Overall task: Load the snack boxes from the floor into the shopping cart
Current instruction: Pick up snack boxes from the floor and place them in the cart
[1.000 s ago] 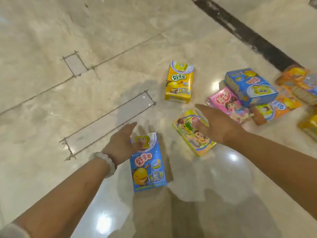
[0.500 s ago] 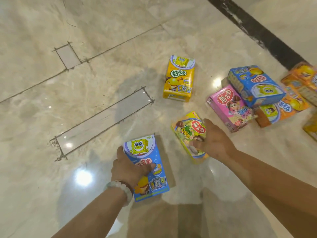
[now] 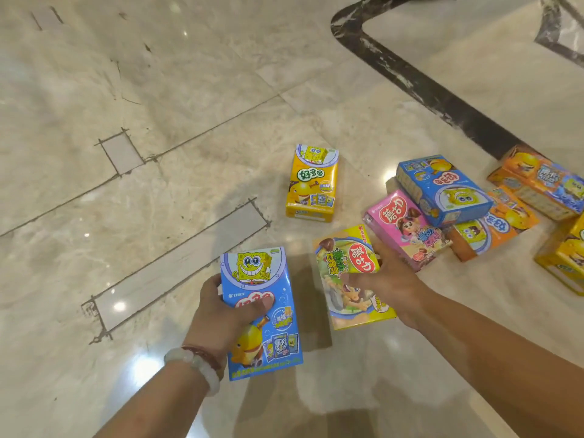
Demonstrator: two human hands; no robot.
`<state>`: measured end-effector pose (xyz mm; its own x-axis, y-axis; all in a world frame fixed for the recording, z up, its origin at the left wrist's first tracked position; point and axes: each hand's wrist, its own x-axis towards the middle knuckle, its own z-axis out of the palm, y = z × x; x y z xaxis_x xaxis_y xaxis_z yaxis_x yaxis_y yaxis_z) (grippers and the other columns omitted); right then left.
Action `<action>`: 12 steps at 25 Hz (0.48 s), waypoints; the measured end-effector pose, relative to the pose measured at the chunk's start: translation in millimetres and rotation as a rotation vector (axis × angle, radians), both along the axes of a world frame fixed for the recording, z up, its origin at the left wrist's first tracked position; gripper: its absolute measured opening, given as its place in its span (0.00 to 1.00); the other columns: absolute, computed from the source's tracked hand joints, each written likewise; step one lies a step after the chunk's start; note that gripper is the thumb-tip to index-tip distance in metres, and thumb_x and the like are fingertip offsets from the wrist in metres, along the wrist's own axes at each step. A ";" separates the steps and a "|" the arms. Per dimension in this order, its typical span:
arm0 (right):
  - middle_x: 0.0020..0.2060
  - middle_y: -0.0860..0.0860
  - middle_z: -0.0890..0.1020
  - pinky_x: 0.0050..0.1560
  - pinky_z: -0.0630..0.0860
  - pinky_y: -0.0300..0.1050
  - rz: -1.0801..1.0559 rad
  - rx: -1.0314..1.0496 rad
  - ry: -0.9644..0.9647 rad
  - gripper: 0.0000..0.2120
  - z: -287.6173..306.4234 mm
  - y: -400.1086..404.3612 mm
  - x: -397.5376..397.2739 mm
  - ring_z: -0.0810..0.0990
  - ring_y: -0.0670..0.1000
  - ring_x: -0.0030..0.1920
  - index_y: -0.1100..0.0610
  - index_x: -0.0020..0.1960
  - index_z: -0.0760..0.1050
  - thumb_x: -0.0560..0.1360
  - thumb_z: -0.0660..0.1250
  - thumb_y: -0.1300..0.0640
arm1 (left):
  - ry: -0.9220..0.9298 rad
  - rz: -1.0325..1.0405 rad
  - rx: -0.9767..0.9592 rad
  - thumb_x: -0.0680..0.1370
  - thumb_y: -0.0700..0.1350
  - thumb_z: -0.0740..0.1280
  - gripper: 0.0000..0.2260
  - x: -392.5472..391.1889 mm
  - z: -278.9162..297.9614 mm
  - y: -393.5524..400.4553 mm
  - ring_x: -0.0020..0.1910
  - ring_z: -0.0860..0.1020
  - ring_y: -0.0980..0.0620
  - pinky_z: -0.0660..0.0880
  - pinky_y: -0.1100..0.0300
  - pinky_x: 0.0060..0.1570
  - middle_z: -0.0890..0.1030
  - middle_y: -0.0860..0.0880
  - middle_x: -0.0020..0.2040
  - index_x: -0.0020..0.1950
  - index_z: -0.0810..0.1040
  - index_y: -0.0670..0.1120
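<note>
Above the marble floor (image 3: 158,90), left hand (image 3: 218,314) grips a blue snack box (image 3: 262,314), right hand (image 3: 390,282) clasps a yellow box (image 3: 350,279); firm holds should prevent slips

A glossy beige marble floor (image 3: 158,90) catches ceiling-light glare. A dark veined inlay band (image 3: 426,90) curves across its upper right, while two pale rectangular inset panels (image 3: 180,267) sit at left.

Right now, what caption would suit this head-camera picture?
Left hand grips a blue snack box, right hand a yellow-green one; more lie on the marble floor.
</note>
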<state>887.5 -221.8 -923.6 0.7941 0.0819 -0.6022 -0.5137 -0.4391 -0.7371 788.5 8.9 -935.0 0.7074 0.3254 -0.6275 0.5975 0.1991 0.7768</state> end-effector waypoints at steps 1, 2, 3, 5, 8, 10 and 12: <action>0.49 0.53 0.84 0.45 0.80 0.47 -0.027 0.054 -0.007 0.26 9.4 -0.9 5.6 0.83 0.54 0.44 0.54 0.59 0.72 0.65 0.78 0.63 | -0.030 -0.016 -0.023 0.51 0.51 0.81 0.43 11.5 11.6 1.8 0.44 0.83 0.40 0.79 0.40 0.47 0.84 0.42 0.49 0.63 0.72 0.42; 0.50 0.52 0.83 0.43 0.80 0.44 -0.053 0.104 -0.013 0.27 22.8 -1.0 10.6 0.83 0.52 0.45 0.53 0.60 0.70 0.66 0.77 0.64 | -0.065 -0.032 -0.031 0.51 0.50 0.81 0.42 23.4 25.6 2.9 0.45 0.83 0.40 0.79 0.40 0.47 0.84 0.42 0.50 0.62 0.72 0.41; 0.50 0.52 0.82 0.40 0.79 0.39 -0.087 0.148 -0.016 0.27 37.1 -1.5 16.6 0.82 0.49 0.44 0.53 0.60 0.69 0.66 0.76 0.65 | -0.105 -0.046 -0.038 0.52 0.49 0.80 0.40 35.9 44.9 2.4 0.45 0.83 0.40 0.79 0.41 0.46 0.84 0.41 0.50 0.61 0.73 0.40; 0.48 0.50 0.82 0.36 0.76 0.32 -0.149 0.194 -0.056 0.25 76.8 -2.3 26.5 0.80 0.41 0.40 0.53 0.58 0.69 0.67 0.76 0.65 | -0.159 -0.074 -0.052 0.55 0.46 0.79 0.35 58.3 92.2 -0.2 0.45 0.83 0.40 0.80 0.42 0.45 0.84 0.41 0.50 0.60 0.75 0.40; 0.47 0.51 0.81 0.41 0.77 0.37 -0.167 0.226 -0.129 0.25 161.0 -6.0 36.6 0.80 0.44 0.41 0.54 0.58 0.70 0.67 0.76 0.66 | -0.208 -0.160 -0.065 0.61 0.43 0.76 0.26 80.5 179.2 -3.4 0.45 0.83 0.40 0.80 0.44 0.44 0.84 0.41 0.50 0.58 0.77 0.40; 0.48 0.51 0.80 0.46 0.77 0.44 -0.172 0.270 -0.156 0.24 227.4 -12.3 41.5 0.79 0.48 0.44 0.51 0.55 0.69 0.66 0.76 0.66 | -0.239 -0.205 -0.051 0.61 0.43 0.76 0.27 90.4 246.3 -0.3 0.46 0.83 0.40 0.80 0.44 0.44 0.84 0.41 0.50 0.59 0.77 0.41; 0.45 0.50 0.81 0.43 0.76 0.45 -0.182 0.298 -0.174 0.24 307.2 -22.7 45.5 0.79 0.49 0.43 0.50 0.54 0.68 0.66 0.76 0.65 | -0.298 -0.220 -0.024 0.62 0.42 0.75 0.26 100.1 327.7 0.1 0.46 0.83 0.40 0.80 0.46 0.43 0.84 0.42 0.50 0.59 0.76 0.41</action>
<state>933.0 -244.6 -616.4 0.9000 0.0818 -0.4282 -0.4193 -0.1057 -0.9017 888.5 9.0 -607.3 0.9116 0.1334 -0.3889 0.3762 0.1112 0.9199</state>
